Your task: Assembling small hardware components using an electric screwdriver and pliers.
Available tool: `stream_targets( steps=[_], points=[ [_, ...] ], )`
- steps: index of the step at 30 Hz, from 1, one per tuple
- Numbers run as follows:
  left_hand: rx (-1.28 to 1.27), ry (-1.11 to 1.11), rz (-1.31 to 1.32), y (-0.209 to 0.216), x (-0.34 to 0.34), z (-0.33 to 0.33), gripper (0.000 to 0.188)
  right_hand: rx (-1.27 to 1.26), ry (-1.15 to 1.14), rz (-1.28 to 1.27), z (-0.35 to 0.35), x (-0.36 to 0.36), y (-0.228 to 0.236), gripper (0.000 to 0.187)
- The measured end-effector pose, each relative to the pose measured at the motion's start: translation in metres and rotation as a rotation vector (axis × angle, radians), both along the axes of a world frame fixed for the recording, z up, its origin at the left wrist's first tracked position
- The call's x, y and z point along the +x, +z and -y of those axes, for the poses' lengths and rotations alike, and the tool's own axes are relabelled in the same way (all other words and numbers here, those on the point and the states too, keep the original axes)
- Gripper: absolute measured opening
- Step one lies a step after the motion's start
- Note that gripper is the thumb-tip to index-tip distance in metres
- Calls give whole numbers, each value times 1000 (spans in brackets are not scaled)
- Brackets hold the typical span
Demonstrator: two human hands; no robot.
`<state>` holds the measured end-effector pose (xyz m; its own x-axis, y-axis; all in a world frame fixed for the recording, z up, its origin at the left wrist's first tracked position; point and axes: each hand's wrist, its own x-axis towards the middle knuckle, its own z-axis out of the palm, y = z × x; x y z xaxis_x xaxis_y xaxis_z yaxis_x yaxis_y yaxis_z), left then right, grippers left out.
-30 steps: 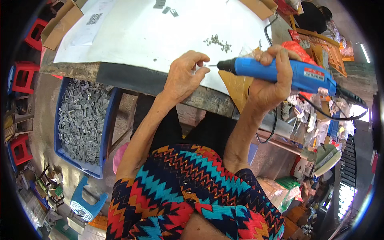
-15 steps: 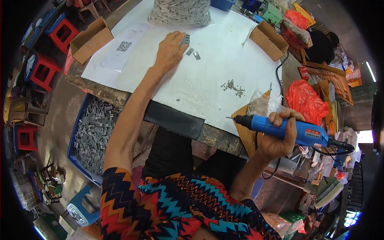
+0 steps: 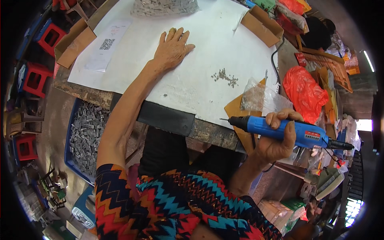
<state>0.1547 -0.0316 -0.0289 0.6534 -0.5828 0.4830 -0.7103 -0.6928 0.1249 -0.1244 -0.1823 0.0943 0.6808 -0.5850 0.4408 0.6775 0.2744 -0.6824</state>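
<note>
Head view: left hand (image 3: pixel 171 53) is outspread over white paper (image 3: pixel 192 94), anything beneath hidden. Electric screwdriver (image 3: pixel 259 126) is clasped in right hand (image 3: pixel 277 146).

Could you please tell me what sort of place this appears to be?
It looks like a small workshop, perhaps for light assembly: the right hand holds a blue power tool, tiny pieces lie on a white sheet, and a blue bin holds many gray parts.

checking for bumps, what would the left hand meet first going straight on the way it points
The left hand would probably meet the clear bag of grey pieces first, though depth is unclear.
</note>
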Motion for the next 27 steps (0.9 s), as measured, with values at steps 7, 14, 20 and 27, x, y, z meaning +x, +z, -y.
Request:
stream_targets(
  steps=[7,14,20,27],
  points=[
    [147,-123,-201,7,-48,-11,55,12,-2,6,3,-8,-5,23],
    [215,-219,-236,15,-91,-31,57,40,-11,-6,8,-18,-7,24],
    [-12,-303,-242,26,-97,-46,53,13,-24,6,4,-20,-6,21],
    [-287,-199,-275,40,-116,-58,21,-42,-117,11,-3,-14,-7,25]
  ],
)
